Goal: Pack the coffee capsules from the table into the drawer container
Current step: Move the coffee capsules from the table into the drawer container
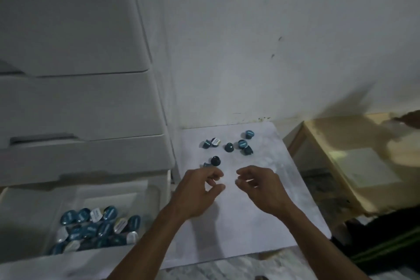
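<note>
Nearest you, both bare forearms rise from the bottom edge, cut off below the elbows. Your left hand (200,188) hovers over the pale marbled tabletop (261,223) with fingers curled loosely apart, thumb and forefinger not meeting and nothing held between them. Your right hand (261,188) hangs beside it, fingers likewise curled and spread, empty as far as the dim light lets you tell.

To your left, the open white plastic drawer container (29,216) holds a heap of teal and silver foil-lidded coffee capsules (97,227), most lying tilted with their round lids facing up and toward you. The drawer's near wall hides the bottom of the heap.

Just beyond your left fingertips, a small teal capsule (206,164) is half hidden behind them, and a dark domed capsule (215,160) stands just beside it, narrow end up.

Farther back on the tabletop, a loose cluster of teal capsules (241,144) lies scattered: some on their sides with lids facing you, one upturned on its lid. A white-lidded one (215,141) touches its teal neighbour at the left.

Above the open drawer, the closed white drawers (79,109) stack smooth and matte. At the right, a beige wooden cabinet (341,166) is blurred and cut off by the frame. A scuffed white wall (250,41) stands behind.
</note>
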